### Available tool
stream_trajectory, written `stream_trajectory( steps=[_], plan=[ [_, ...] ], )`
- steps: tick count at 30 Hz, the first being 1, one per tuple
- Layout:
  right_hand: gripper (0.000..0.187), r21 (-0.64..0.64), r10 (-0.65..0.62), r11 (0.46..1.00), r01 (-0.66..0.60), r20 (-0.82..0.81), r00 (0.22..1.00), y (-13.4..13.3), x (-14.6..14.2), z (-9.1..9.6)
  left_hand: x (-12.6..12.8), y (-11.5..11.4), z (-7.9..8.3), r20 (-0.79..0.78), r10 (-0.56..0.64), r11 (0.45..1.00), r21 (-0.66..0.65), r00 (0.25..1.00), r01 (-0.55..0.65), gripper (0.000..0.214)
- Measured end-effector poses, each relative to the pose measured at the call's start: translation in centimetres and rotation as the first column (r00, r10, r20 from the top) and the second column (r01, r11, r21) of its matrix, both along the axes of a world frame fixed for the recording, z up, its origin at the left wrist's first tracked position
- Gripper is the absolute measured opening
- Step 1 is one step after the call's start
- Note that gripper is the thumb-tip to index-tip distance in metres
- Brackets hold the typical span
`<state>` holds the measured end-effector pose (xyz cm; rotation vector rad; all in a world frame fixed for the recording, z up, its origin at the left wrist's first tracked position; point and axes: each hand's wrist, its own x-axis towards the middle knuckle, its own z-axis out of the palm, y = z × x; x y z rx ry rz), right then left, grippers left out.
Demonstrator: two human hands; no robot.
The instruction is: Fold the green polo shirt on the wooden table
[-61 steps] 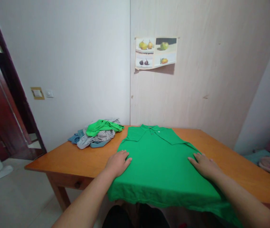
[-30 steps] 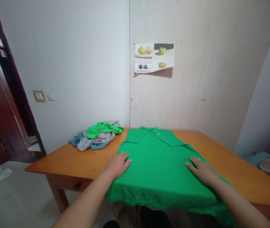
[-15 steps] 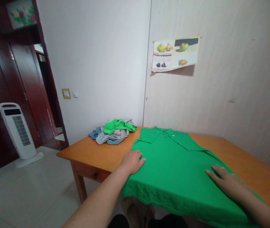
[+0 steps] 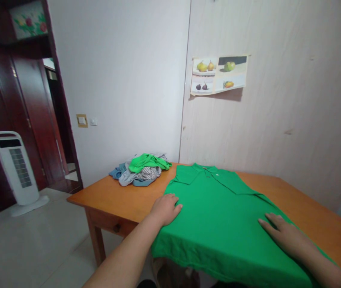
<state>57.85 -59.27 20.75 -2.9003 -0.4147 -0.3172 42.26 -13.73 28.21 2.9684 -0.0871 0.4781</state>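
Hands flat on green polo shirt (image 4: 218,216).
Left hand (image 4: 166,209) at its left edge, right hand (image 4: 284,234) opposite, fingers spread, gripping nothing; wooden table (image 4: 122,200) beneath.

Both arms are bare and stretched forward; the 2 hands lie palm down, well apart. The left hand (image 4: 166,208) is flat, fingers together and pointing ahead and a little to the right, thumb tucked alongside; its forearm runs in from the lower left. The right hand (image 4: 281,234) is flat too, with its fingers slightly spread and pointing up-left; its forearm comes in from the lower right corner. Neither hand grips anything.
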Motion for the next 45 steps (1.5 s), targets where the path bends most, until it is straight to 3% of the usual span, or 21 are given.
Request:
stream_trajectory(
  steps=[15,25,29,34,37,40,45],
  plan=[
    [0.079,-0.007,-0.006,1.000,0.006,0.008,1.000,0.1,-0.1,0.0,0.0,0.5,0.1,-0.012,-0.032,0.999,0.004,0.999,0.032,0.049],
    [0.078,-0.026,-0.041,0.999,0.041,0.000,0.999,1.0,-1.5,1.6,-0.1,0.5,0.6,-0.035,-0.058,0.998,0.009,0.998,0.058,0.048],
    [0.075,-0.040,-0.086,0.996,0.084,-0.045,0.995,4.4,-3.6,3.5,-0.3,-0.5,0.9,-0.068,-0.031,0.999,0.016,0.997,0.032,0.052],
    [0.076,0.042,0.192,0.981,-0.189,-0.070,0.979,12.4,-9.5,6.9,-1.4,-3.5,0.1,-0.081,-0.149,0.988,-0.054,0.985,0.145,0.064],
    [0.078,0.071,0.273,0.961,-0.266,-0.134,0.953,15.2,-11.4,7.7,-1.9,-3.8,-0.6,-0.097,-0.166,0.986,-0.051,0.981,0.162,0.068],
    [0.077,0.073,0.273,0.962,-0.264,-0.183,0.944,14.7,-11.8,7.7,-2.0,-2.5,-1.0,-0.134,-0.130,0.991,-0.026,0.982,0.128,0.070],
    [0.078,0.060,0.178,0.984,-0.170,-0.170,0.969,10.7,-11.0,7.2,-2.0,-0.1,-1.4,-0.137,-0.052,0.998,0.012,0.989,0.054,0.075]
  ],
)
